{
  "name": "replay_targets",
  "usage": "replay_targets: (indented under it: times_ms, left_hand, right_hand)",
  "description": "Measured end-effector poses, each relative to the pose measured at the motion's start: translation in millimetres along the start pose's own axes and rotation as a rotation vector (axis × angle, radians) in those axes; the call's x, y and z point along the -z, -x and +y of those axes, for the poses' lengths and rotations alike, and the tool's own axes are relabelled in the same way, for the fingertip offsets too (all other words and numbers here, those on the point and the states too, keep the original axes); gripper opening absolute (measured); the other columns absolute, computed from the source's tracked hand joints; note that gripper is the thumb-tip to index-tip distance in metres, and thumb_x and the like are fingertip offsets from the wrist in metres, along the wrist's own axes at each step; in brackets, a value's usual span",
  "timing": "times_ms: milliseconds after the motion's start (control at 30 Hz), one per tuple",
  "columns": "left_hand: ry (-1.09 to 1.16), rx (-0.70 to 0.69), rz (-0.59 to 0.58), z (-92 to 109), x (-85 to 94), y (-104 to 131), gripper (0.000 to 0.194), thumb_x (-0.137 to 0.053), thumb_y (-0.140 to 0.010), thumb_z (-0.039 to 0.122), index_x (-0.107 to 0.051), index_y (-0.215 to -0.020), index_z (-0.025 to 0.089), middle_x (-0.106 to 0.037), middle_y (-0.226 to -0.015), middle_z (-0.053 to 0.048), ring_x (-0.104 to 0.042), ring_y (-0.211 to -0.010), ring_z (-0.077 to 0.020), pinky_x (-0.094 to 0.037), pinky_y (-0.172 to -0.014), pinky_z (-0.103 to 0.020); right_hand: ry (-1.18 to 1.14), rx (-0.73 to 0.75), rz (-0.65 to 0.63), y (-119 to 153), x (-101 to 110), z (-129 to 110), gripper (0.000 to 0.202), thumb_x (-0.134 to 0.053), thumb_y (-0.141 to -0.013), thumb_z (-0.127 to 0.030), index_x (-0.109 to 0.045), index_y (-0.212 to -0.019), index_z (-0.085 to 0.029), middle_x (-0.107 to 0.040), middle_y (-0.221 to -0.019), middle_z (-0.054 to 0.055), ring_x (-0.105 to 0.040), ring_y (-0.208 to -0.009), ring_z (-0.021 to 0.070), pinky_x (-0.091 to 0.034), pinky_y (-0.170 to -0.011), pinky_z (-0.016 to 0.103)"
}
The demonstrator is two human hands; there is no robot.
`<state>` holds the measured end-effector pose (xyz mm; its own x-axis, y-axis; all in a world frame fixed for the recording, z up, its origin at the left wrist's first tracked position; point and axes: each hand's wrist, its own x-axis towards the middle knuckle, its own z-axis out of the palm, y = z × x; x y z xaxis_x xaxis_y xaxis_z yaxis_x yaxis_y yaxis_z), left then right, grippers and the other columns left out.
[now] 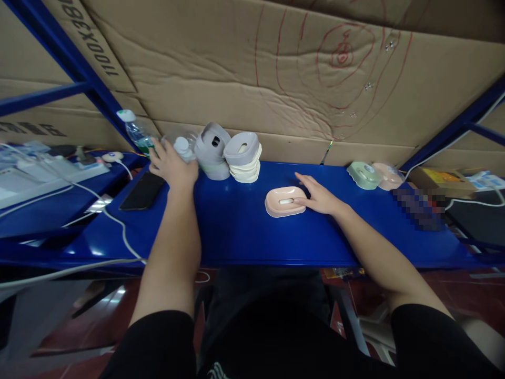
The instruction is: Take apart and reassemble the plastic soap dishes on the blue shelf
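Observation:
On the blue table lies a pink oval plastic shell (281, 199) with a rounded slot in its middle. My right hand (317, 195) is at its right side, thumb touching the top near the slot and the other fingers stretched out behind. At the back left, my left hand (173, 164) has its fingers apart beside a white-capped bottle (182, 147) and a clear bottle with a green label (136, 131); contact cannot be told. To its right stand a stack of grey shells (213, 152) and a stack with a grey shell on top of cream ones (243, 158).
A black phone (142, 190) lies at the left, near a white cable (124, 231). At the back right are a green shell (363, 175) and another pink shell (386, 176). Cardboard (221, 63) walls the back; blue frame posts (84, 79) stand at the sides.

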<state>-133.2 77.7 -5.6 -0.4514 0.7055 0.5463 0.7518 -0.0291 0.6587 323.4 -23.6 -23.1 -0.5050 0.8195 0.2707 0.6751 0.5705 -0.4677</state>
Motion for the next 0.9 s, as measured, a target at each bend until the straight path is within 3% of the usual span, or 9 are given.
replay_targets:
  times_ms: [167, 300, 433, 567, 600, 667, 767, 833, 900]
  left_hand:
    - [0.021, 0.005, 0.054, 4, 3.9, -2, 0.106, -0.083, -0.066, 0.058, -0.04, -0.152, 0.014, -0.018, -0.18, -0.019, -0.015, -0.16, -0.0505, -0.006, -0.116, -0.08]
    - [0.045, 0.004, 0.181, 14, 14.5, 3, 0.105, -0.082, -0.073, 0.05, -0.032, -0.158, 0.015, -0.015, -0.18, -0.019, -0.016, -0.162, -0.046, -0.005, -0.12, -0.078]
    - [0.072, -0.119, 0.341, 26, 30.3, 8, 0.101, -0.072, -0.085, 0.058, -0.02, -0.163, 0.02, -0.012, -0.18, -0.018, -0.015, -0.164, -0.0458, -0.014, -0.12, -0.079]
    - [0.143, -0.325, 0.475, 51, 39.6, 16, 0.095, -0.071, -0.087, 0.058, -0.026, -0.161, 0.02, -0.028, -0.175, -0.015, -0.022, -0.163, -0.0371, -0.028, -0.128, -0.063]
    - [0.192, -0.363, 0.459, 60, 39.0, 21, 0.09, -0.072, -0.087, 0.056, -0.032, -0.159, 0.019, -0.035, -0.172, -0.016, -0.028, -0.161, -0.0363, -0.035, -0.125, -0.061]
    - [0.278, -0.402, 0.302, 80, 33.9, 36, 0.074, -0.072, -0.088, 0.053, -0.047, -0.15, 0.02, -0.048, -0.163, -0.016, -0.046, -0.149, -0.0358, -0.051, -0.111, -0.056]
    - [0.265, -0.529, -0.074, 108, 18.7, 70, 0.051, -0.069, -0.091, 0.05, -0.062, -0.135, 0.025, -0.063, -0.148, -0.012, -0.06, -0.136, -0.0341, -0.056, -0.105, -0.052]
    - [0.304, -0.684, -0.203, 123, 7.2, 95, 0.037, -0.06, -0.098, 0.045, -0.065, -0.128, 0.024, -0.067, -0.143, -0.012, -0.063, -0.134, -0.0313, -0.055, -0.106, -0.05]
    - [0.358, -0.792, -0.24, 133, -2.6, 118, 0.027, -0.047, -0.105, 0.038, -0.065, -0.12, 0.025, -0.068, -0.142, -0.011, -0.065, -0.133, -0.0267, -0.055, -0.108, -0.05]
  right_hand:
    - [0.002, -0.009, 0.001, 0, 0, 1, 0.102, -0.063, -0.092, -0.078, -0.022, -0.173, -0.031, -0.043, -0.168, 0.019, -0.049, -0.15, 0.0432, -0.045, -0.12, 0.068]
    - [-0.006, -0.004, 0.012, 0, 0, 2, 0.104, -0.064, -0.091, -0.079, -0.02, -0.173, -0.032, -0.044, -0.167, 0.018, -0.051, -0.149, 0.0431, -0.045, -0.12, 0.069]
    - [-0.032, 0.001, 0.036, 0, 1, 1, 0.107, -0.065, -0.091, -0.077, -0.016, -0.174, -0.033, -0.044, -0.168, 0.019, -0.055, -0.145, 0.0426, -0.046, -0.118, 0.069]
    - [-0.049, 0.012, 0.116, 0, 5, -5, 0.108, -0.066, -0.091, -0.076, -0.012, -0.174, -0.032, -0.046, -0.167, 0.019, -0.058, -0.142, 0.0427, -0.047, -0.117, 0.07]
    - [-0.051, 0.02, 0.145, 0, 7, -8, 0.108, -0.065, -0.091, -0.076, -0.011, -0.175, -0.033, -0.045, -0.168, 0.019, -0.058, -0.143, 0.0427, -0.047, -0.117, 0.069]
    - [-0.06, 0.034, 0.207, 0, 10, -13, 0.111, -0.065, -0.09, -0.078, -0.007, -0.175, -0.034, -0.043, -0.17, 0.017, -0.056, -0.144, 0.0428, -0.047, -0.117, 0.068]
    - [-0.131, 0.038, 0.267, 1, 15, -24, 0.117, -0.059, -0.087, -0.087, -0.004, -0.175, -0.034, -0.045, -0.169, 0.015, -0.057, -0.143, 0.0424, -0.048, -0.117, 0.066]
    - [-0.236, 0.043, 0.258, 2, 16, -31, 0.11, -0.047, -0.088, -0.093, -0.014, -0.174, -0.034, -0.054, -0.163, 0.014, -0.059, -0.142, 0.0405, -0.048, -0.118, 0.064]
    - [-0.349, 0.043, 0.223, 2, 14, -37, 0.1, -0.035, -0.09, -0.095, -0.036, -0.169, -0.034, -0.063, -0.156, 0.012, -0.061, -0.141, 0.0382, -0.047, -0.12, 0.062]
